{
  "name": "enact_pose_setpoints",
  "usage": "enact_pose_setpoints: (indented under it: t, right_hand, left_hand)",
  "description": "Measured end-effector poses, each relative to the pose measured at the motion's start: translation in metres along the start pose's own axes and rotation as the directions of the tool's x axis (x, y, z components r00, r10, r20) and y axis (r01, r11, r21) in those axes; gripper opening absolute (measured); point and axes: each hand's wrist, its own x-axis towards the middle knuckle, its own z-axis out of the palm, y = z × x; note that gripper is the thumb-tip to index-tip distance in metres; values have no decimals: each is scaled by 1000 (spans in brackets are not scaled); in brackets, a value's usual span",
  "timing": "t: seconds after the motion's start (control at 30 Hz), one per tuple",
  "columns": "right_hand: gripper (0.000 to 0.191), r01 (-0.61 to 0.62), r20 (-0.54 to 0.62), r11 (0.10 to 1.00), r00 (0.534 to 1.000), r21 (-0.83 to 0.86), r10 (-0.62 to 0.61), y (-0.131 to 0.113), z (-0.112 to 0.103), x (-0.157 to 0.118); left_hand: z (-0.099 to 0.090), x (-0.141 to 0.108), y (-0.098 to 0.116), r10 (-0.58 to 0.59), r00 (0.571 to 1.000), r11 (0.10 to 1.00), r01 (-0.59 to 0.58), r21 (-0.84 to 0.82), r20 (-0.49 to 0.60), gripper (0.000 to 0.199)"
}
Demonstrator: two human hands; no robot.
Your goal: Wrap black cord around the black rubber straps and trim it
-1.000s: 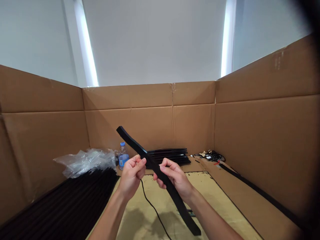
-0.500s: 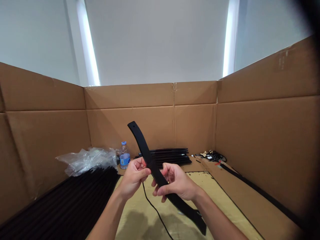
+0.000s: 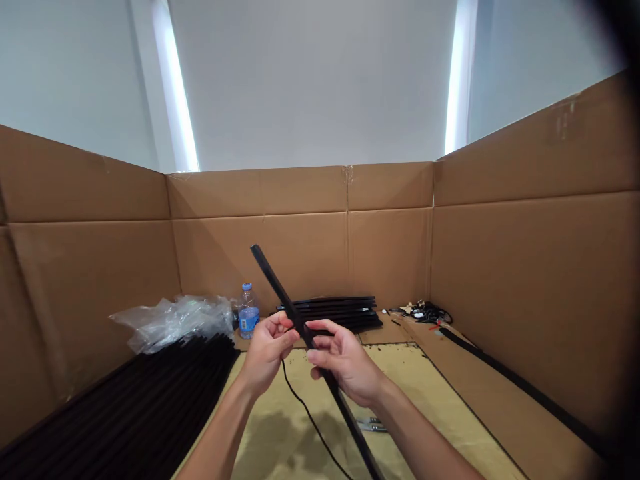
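Note:
A long black strip (image 3: 274, 283) slants across the middle of the view, its narrow edge turned towards me. My left hand (image 3: 273, 350) pinches it, thumb and fingertips closed at its left side. Just to the right, my right hand (image 3: 345, 360) grips the same strip, with the thumb in front and fingers partly behind. From beneath my left hand a thin black cord (image 3: 306, 408) hangs down to the bottom edge; its upper end is hidden by the fingers. Behind my right wrist lies a small metal tool (image 3: 371, 424), partly covered, its kind unclear.
Many long black strips (image 3: 150, 393) lie at left, beside crumpled clear plastic (image 3: 175, 320). A water bottle (image 3: 249, 313) and a stack of black pieces (image 3: 340, 312) stand behind. Tangled cords (image 3: 430, 312) and another strip (image 3: 515, 383) are at right. Cardboard walls (image 3: 300, 253) surround the yellowish board (image 3: 425, 400).
The black strip has been turned from its broad face onto its narrow edge. My right hand has shifted slightly up along it towards my left. The metal tool now shows more.

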Motion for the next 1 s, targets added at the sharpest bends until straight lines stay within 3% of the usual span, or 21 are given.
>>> enact_pose_setpoints:
  t: [0.13, 0.27, 0.5, 0.6, 0.73, 0.83, 1.0]
  right_hand:
    - [55, -38, 66, 999, 997, -33, 40, 2, 1, -2]
    - [67, -43, 126, 998, 991, -38, 47, -2, 0, -5]
    - [39, 41, 57, 997, 997, 59, -45, -7, -4, -3]
    - [49, 31, 85, 999, 996, 6, -32, -4, -6, -2]
    - [46, -30, 226, 997, 973, -72, 46, -3, -8, -4]
    - [56, -70, 295, 992, 950, -108, 99, -8, -7, -9]
    - [52, 22, 252, 990, 968, -137, 13, -13, -3, -11]
  left_hand:
    - [1, -2, 1, -18, 1000, 1000, 19, -19, 20, 47]
    - [2, -4, 1, -55, 996, 998, 58, -35, 75, 48]
    - [2, -1, 2, -47, 998, 997, 50, -52, 53, 49]
    - [0, -1, 3, -43, 996, 997, 47, -53, 75, 53]
    - [-4, -2, 3, -84, 988, 996, 81, 29, 130, 55]
    - [-6, -3, 2, -113, 974, 993, 108, 40, 198, 51]
    - [-8, -4, 0, -62, 984, 998, 61, 11, 167, 49]
